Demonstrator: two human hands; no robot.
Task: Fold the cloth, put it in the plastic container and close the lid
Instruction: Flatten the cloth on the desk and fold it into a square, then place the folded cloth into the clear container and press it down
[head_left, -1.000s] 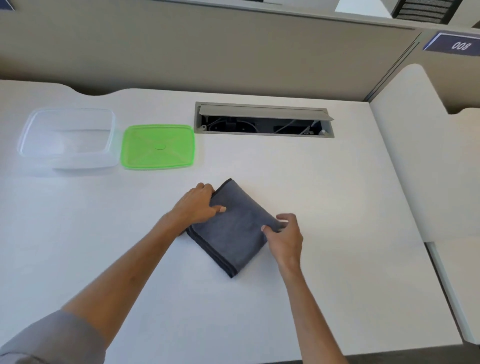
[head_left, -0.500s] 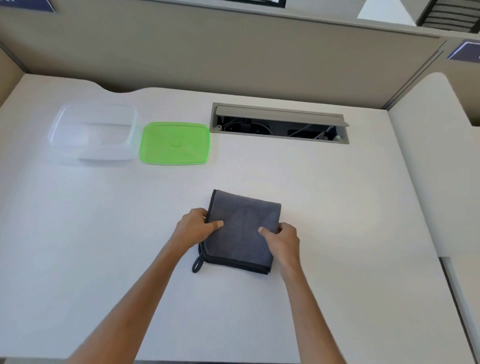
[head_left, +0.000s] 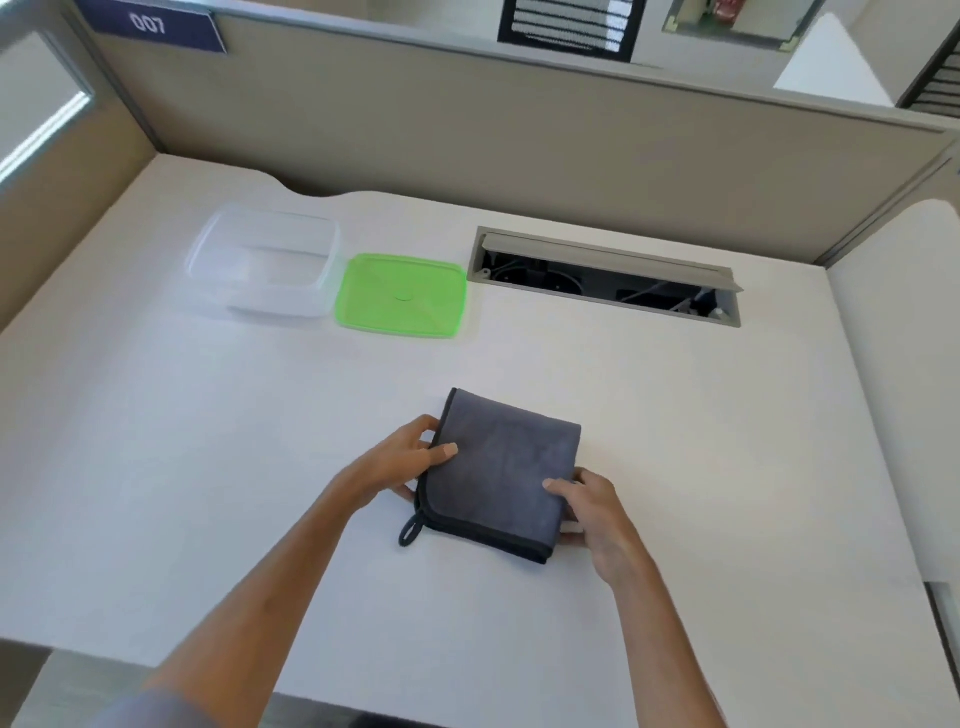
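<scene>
A grey cloth (head_left: 506, 467) with a dark hem and a small loop lies folded into a square near the middle of the white desk. My left hand (head_left: 400, 462) grips its left edge, thumb on top. My right hand (head_left: 592, 512) grips its right near corner, thumb on top and fingers under. A clear plastic container (head_left: 262, 265) stands open at the back left. Its green lid (head_left: 402, 295) lies flat on the desk just right of it.
An open grey cable hatch (head_left: 605, 275) is set into the desk at the back right. Beige partition walls (head_left: 467, 130) close off the back and left. A second desk (head_left: 898, 364) adjoins on the right.
The cloth has turned from a diamond to a square facing me, with its loop now at the near left. Both hands stayed on its sides and now grip its edges.
</scene>
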